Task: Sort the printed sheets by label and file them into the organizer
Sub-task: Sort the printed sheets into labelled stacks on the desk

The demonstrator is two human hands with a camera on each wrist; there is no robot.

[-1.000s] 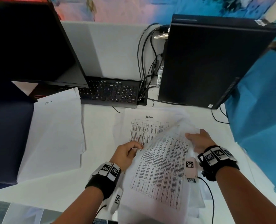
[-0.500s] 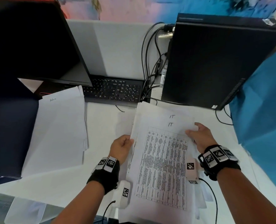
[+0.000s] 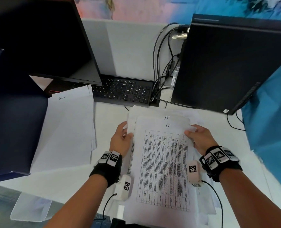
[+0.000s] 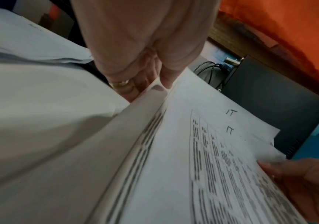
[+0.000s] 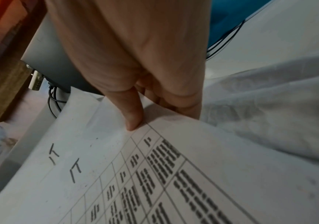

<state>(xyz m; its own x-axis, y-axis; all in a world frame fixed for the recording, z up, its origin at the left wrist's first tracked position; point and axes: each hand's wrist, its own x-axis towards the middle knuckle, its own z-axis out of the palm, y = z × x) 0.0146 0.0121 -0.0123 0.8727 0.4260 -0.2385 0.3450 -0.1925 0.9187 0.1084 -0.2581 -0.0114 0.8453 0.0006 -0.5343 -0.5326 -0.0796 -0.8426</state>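
A stack of printed sheets [image 3: 162, 162] with a table and a handwritten "IT" label lies in front of me on the white desk; a second "IT" sheet shows just beyond its top edge. My left hand [image 3: 122, 137] pinches the stack's left edge [image 4: 155, 89], thumb on top and fingers underneath. On the opposite side my right hand [image 3: 197, 137] grips the upper right edge, thumb [image 5: 133, 119] pressed on the top sheet [image 5: 155, 174]. A separate pile of sheets [image 3: 67, 130] labelled by hand lies to the left.
A black keyboard [image 3: 125, 91] sits behind the sheets, under a dark monitor [image 3: 42, 40]. A black computer tower [image 3: 226, 63] with cables [image 3: 162, 66] stands at back right. A dark blue folder [image 3: 10, 112] lies far left, a blue cloth [image 3: 271, 120] at right.
The lifted, curled sheet has come down flat onto the stack, covering the sheet beneath. Both hands now hold the stack's side edges, and "IT" labels show on top.
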